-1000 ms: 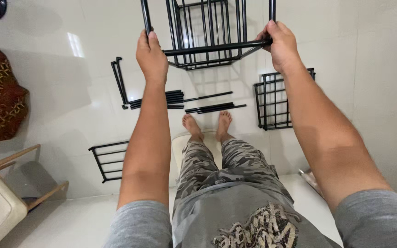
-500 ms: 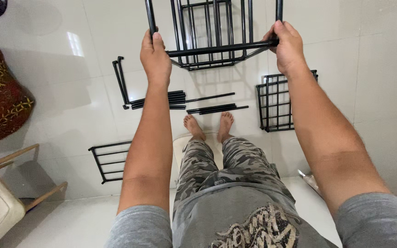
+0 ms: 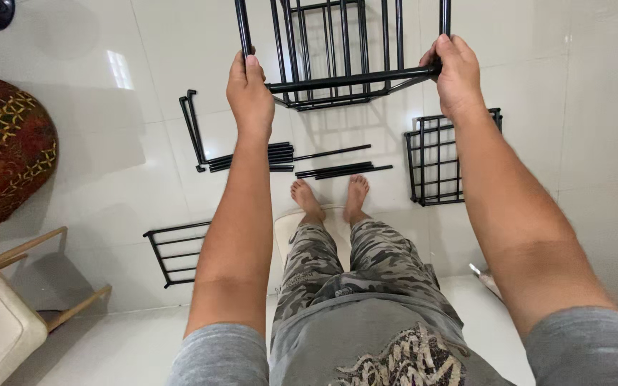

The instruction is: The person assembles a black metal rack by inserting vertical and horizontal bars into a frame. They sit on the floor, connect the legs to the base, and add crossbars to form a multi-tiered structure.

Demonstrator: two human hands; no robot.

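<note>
I have both arms stretched out in front of me, holding a black metal rack frame [image 3: 337, 50] up above the floor [image 3: 574, 57]. My left hand [image 3: 249, 93] is wrapped around the frame's left upright post, fingers curled shut on it just where the front crossbar meets it. My right hand [image 3: 456, 75] is closed around the right end of that crossbar, at the corner where the right post rises. The frame hangs between the two hands, its bars running away from me toward the top edge of the view.

Below it, on the white tiled floor, lie more black parts. A bundle of loose rods [image 3: 302, 161] sits just beyond my bare feet [image 3: 330, 196], with an L-shaped piece [image 3: 193, 129] at its left end. A wire shelf panel [image 3: 438, 157] lies flat to the right of the rods, under my right forearm. Another railed panel [image 3: 173, 250] lies to the left of my knees. Near the floor's left edge I see a patterned red cushion [image 3: 5, 150], and in the lower left corner a white stool with wooden legs [image 3: 8, 307].
</note>
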